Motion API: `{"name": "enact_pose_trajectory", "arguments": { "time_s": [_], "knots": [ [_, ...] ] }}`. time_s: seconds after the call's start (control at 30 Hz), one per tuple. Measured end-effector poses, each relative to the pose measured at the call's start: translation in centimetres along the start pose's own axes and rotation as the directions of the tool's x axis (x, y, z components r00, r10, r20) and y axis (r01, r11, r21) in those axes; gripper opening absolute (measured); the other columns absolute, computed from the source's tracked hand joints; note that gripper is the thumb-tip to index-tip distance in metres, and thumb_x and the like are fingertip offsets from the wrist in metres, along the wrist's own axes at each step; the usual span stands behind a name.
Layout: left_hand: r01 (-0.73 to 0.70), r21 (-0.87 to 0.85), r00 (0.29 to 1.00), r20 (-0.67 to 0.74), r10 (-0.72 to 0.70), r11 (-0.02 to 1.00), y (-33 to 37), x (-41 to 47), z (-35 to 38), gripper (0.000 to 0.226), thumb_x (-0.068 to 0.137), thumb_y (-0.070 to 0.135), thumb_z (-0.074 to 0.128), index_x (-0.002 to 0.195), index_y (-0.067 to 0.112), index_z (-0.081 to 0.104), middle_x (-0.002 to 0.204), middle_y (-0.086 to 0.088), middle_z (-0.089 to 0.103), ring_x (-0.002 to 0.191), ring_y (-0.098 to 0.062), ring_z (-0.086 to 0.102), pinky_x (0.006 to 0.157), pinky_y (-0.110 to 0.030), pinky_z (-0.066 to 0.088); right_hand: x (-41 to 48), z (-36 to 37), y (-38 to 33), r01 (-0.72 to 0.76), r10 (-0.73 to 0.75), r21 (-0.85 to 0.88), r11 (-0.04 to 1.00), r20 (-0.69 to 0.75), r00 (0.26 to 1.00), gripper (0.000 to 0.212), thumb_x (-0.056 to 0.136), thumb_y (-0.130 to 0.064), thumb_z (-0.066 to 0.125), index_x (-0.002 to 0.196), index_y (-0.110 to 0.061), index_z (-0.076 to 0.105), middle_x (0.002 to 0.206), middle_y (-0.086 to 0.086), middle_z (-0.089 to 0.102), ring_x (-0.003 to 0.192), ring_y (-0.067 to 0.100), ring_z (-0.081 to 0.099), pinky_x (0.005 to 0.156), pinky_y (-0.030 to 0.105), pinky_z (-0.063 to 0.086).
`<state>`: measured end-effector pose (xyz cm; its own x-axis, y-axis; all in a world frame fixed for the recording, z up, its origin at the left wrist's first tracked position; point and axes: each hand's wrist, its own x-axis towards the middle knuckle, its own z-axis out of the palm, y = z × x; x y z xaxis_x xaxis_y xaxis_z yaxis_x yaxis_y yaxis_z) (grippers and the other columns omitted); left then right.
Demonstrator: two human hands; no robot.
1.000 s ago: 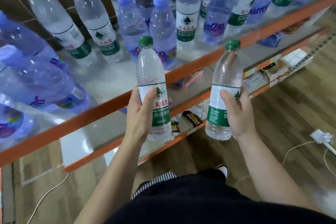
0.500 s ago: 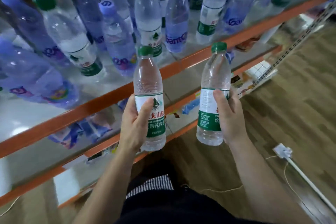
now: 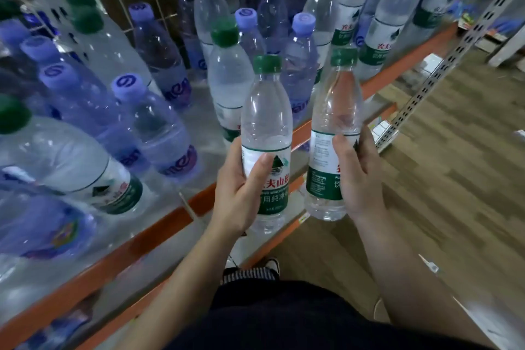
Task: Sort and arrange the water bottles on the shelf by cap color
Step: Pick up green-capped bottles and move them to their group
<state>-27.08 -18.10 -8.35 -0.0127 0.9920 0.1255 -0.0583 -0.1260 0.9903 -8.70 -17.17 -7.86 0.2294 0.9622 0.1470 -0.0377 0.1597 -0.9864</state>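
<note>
I've got a green-cap bottle (image 3: 265, 139) gripped in my left hand (image 3: 241, 193) and another (image 3: 333, 133) in my right hand (image 3: 359, 176), both upright just near of the shelf (image 3: 159, 224) edge, mid-carry; next I'd guess set them among far-right green caps.

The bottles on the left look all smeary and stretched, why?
Head view: the wide lens stretches the edge bottles and blur smears them; both held green-capped bottles, in the left hand and the right hand, look sharper; glare whitens the shelf.
</note>
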Motion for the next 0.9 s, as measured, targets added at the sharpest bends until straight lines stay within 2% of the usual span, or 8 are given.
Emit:
{"name": "enact_pose_trajectory", "arguments": {
  "time_s": [0.1, 0.2, 0.27, 0.4, 0.6, 0.7, 0.83, 0.9],
  "knots": [
    [-0.081, -0.039, 0.996, 0.027, 0.082, 0.996, 0.2, 3.3, 2.9, 0.04, 0.087, 0.059, 0.062, 0.121, 0.04, 0.057, 0.116, -0.003, 0.067, 0.108, -0.027, 0.065, 0.088, -0.048, 0.054, 3.8, -2.0, 0.3, 0.001, -0.001, -0.006, 1.0, -0.033, 0.999, 0.041, 0.089, -0.047, 0.06, 0.123, -0.025, 0.056, 0.114, 0.008, 0.068, 0.106, 0.033, 0.065, 0.09, 0.056, 0.051],
    [-0.125, -0.031, 0.992, 0.007, 0.125, 0.992, -0.1, 6.1, 5.8, 0.04, 0.087, 0.059, 0.062, 0.122, 0.039, 0.056, 0.116, -0.002, 0.067, 0.109, -0.027, 0.065, 0.089, -0.05, 0.054, 7.5, -4.2, 0.8, 0.015, -0.014, 0.016, 1.0, -0.049, 0.999, 0.043, 0.086, -0.048, 0.062, 0.12, -0.021, 0.057, 0.11, 0.01, 0.068, 0.102, 0.033, 0.066, 0.087, 0.052, 0.053],
    [-0.151, -0.005, 0.989, -0.003, 0.151, 0.989, -0.4, 7.8, 8.0, 0.041, 0.087, 0.059, 0.061, 0.124, 0.042, 0.054, 0.118, 0.005, 0.068, 0.11, -0.02, 0.065, 0.089, -0.04, 0.054, 9.9, -5.7, 1.2, 0.03, -0.029, 0.03, 0.999, -0.028, 0.999, 0.039, 0.087, -0.046, 0.061, 0.119, -0.026, 0.057, 0.112, 0.008, 0.068, 0.106, 0.032, 0.065, 0.088, 0.052, 0.053],
    [-0.16, 0.065, 0.985, -0.057, 0.164, 0.985, -1.4, 10.9, 12.7, 0.038, 0.085, 0.064, 0.059, 0.119, 0.047, 0.055, 0.113, 0.01, 0.068, 0.104, -0.015, 0.066, 0.084, -0.035, 0.054, 15.1, -9.5, 2.1, 0.122, -0.127, 0.1, 0.988, 0.05, 0.991, 0.029, 0.091, -0.034, 0.055, 0.119, -0.028, 0.057, 0.107, -0.009, 0.069, 0.101, 0.015, 0.066, 0.079, 0.026, 0.052],
    [-0.125, 0.144, 0.944, -0.286, 0.162, 0.982, -3.3, 14.6, 21.1, 0.04, 0.08, 0.07, 0.059, 0.111, 0.045, 0.059, 0.105, 0.012, 0.071, 0.097, -0.012, 0.068, 0.079, -0.035, 0.055, 23.0, -16.0, 2.6, 0.197, -0.21, 0.077, 0.978, 0.246, 0.946, 0.021, 0.089, -0.032, 0.05, 0.108, -0.024, 0.049, 0.095, -0.026, 0.062, 0.089, -0.006, 0.06, 0.072, 0.013, 0.047],
    [-0.113, 0.181, 0.898, -0.402, 0.178, 0.977, -3.2, 15.6, 24.4, 0.04, 0.081, 0.07, 0.058, 0.111, 0.045, 0.058, 0.104, 0.016, 0.07, 0.094, -0.006, 0.067, 0.077, -0.028, 0.053, 26.2, -19.0, 2.3, 0.172, -0.2, 0.124, 0.977, 0.276, 0.94, 0.03, 0.09, -0.032, 0.051, 0.119, -0.026, 0.049, 0.104, -0.023, 0.066, 0.097, -0.001, 0.063, 0.076, 0.015, 0.05],
    [-0.1, 0.276, 0.827, -0.511, 0.234, 0.956, -3.0, 16.5, 27.7, 0.053, 0.085, 0.068, 0.055, 0.12, 0.029, 0.055, 0.107, 0.013, 0.069, 0.098, -0.012, 0.067, 0.08, -0.038, 0.055, 30.7, -21.6, 1.8, 0.181, -0.229, 0.171, 0.968, 0.318, 0.92, 0.042, 0.093, -0.037, 0.054, 0.132, -0.026, 0.043, 0.12, -0.02, 0.062, 0.112, 0.005, 0.06, 0.087, 0.02, 0.05],
    [-0.095, 0.267, 0.801, -0.551, 0.233, 0.959, -3.0, 16.8, 28.8, 0.053, 0.086, 0.064, 0.056, 0.122, 0.026, 0.054, 0.108, 0.012, 0.067, 0.101, -0.017, 0.066, 0.082, -0.043, 0.055, 33.0, -21.9, 1.8, 0.196, -0.247, 0.175, 0.965, 0.346, 0.905, 0.057, 0.095, -0.042, 0.054, 0.142, -0.015, 0.034, 0.134, -0.012, 0.055, 0.125, 0.011, 0.053, 0.099, 0.028, 0.046]
  ]
}}
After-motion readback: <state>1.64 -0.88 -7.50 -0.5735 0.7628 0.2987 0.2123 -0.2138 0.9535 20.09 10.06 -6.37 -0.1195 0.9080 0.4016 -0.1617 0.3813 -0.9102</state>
